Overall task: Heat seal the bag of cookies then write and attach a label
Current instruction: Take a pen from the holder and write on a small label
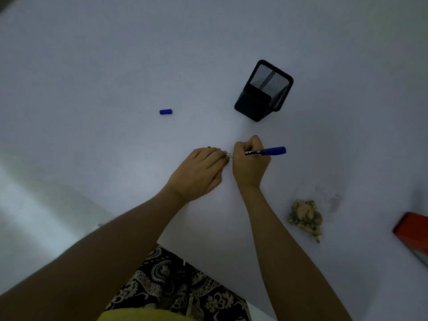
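My right hand (251, 162) grips the marker (266, 151), its tip aimed at the small label (229, 155) my left hand (201, 170) presses flat on the desk (115, 66) with straight fingers. I should hold the label steady and write slowly. The bag of cookies (305, 217) waits near my right forearm. The label's writing is too small to read.

Cap (165, 111) left of holder (264, 91); cookies (305, 216) right.
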`<state>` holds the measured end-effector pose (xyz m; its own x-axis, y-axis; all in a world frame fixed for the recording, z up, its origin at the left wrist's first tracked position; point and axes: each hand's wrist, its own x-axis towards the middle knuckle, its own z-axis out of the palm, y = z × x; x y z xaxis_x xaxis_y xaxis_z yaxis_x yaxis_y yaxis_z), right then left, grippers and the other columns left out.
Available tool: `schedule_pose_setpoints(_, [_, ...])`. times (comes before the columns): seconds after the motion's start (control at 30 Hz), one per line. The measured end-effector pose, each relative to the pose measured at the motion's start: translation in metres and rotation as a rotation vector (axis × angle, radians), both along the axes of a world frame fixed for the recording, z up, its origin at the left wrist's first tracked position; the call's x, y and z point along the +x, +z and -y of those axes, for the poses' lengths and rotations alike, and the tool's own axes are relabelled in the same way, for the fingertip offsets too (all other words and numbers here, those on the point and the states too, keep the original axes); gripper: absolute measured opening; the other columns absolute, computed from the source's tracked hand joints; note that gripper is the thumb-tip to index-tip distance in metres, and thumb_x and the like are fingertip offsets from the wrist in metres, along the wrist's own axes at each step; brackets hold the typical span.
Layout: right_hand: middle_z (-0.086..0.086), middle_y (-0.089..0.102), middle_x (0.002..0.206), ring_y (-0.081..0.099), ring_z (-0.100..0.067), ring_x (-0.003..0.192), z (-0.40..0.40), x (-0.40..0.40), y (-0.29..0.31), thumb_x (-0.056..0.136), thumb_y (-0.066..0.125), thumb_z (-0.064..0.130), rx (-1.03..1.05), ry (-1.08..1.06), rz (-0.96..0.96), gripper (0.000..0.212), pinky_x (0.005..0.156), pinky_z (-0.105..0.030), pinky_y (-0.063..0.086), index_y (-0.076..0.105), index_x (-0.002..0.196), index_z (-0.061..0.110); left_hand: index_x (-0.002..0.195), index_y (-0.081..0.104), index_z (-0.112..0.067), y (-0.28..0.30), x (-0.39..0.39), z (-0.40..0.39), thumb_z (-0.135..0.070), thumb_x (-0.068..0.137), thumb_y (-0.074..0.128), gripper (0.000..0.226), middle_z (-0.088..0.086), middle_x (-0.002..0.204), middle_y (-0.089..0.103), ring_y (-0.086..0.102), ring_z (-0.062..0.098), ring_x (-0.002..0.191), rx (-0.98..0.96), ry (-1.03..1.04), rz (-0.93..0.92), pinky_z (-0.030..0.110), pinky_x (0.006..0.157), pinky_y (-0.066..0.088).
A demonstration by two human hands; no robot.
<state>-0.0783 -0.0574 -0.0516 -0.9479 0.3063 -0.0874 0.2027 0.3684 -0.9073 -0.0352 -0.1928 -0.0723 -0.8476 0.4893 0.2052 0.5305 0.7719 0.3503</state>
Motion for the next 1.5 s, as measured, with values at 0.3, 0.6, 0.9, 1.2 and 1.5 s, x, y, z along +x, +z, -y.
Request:
schedule_pose_setpoints(0.3, [0.001, 0.038, 0.052, 0.04, -0.011, 0.047, -0.007, -0.019, 0.021, 0.081, 0.054, 0.001, -0.147, -0.174, 0.233, 0.037, 0.048, -0.024, 0.037, 0.031, 0.056, 0.016, 0.117, 0.062, -0.007, 0.008, -0.001, 0.002, -0.02, 0.088, 0.056, 0.032, 0.009, 0.117, 0.065, 0.06, 0.023, 0.109, -0.042, -0.027, 0.033, 0.033, 0.095, 0.043])
schedule_pose_setpoints(0.6, [-0.003, 0.044, 0.056, 0.036, -0.007, 0.037, -0.05, 0.011, 0.033, 0.084, 0.051, 0.0, -0.659, -0.543, 0.465, 0.031, 0.032, -0.017, 0.029, 0.045, 0.058, 0.015, 0.112, 0.063, -0.009, 0.024, -0.006, -0.005, -0.019, 0.077, 0.064, 0.037, 0.006, 0.105, 0.067, 0.063, 0.022, 0.095, -0.078, -0.034, 0.057, 0.032, 0.082, 0.051])
schedule_pose_setpoints(0.9, [0.002, 0.04, 0.04, 0.027, -0.006, 0.03, -0.053, 0.034, 0.05, 0.085, 0.05, 0.001, -0.992, -0.584, 0.479, 0.03, 0.027, -0.014, 0.018, 0.045, 0.059, 0.015, 0.106, 0.067, -0.015, 0.029, -0.012, -0.005, -0.018, 0.08, 0.055, 0.028, 0.003, 0.098, 0.068, 0.065, 0.02, 0.087, -0.107, -0.052, 0.049, 0.031, 0.075, 0.052])
schedule_pose_setpoints(1.2, [0.002, 0.041, 0.04, 0.026, -0.005, 0.029, -0.036, 0.035, 0.068, 0.086, 0.049, 0.002, -1.164, -0.567, 0.501, 0.03, 0.025, -0.015, 0.019, 0.042, 0.06, 0.016, 0.09, 0.073, -0.013, 0.029, -0.02, -0.002, -0.012, 0.069, 0.081, 0.023, 0.005, 0.099, 0.07, 0.067, 0.023, 0.087, -0.022, -0.031, 0.027, 0.031, 0.071, 0.055])
schedule_pose_setpoints(1.5, [0.001, 0.042, 0.042, 0.027, -0.005, 0.03, -0.035, 0.036, 0.07, 0.086, 0.049, 0.003, -1.159, -0.543, 0.519, 0.03, 0.025, -0.016, 0.02, 0.043, 0.059, 0.016, 0.094, 0.073, -0.013, 0.016, -0.025, 0.001, -0.009, 0.073, 0.077, 0.022, 0.002, 0.08, 0.069, 0.064, 0.02, 0.074, 0.108, -0.013, 0.003, 0.028, 0.063, 0.05])
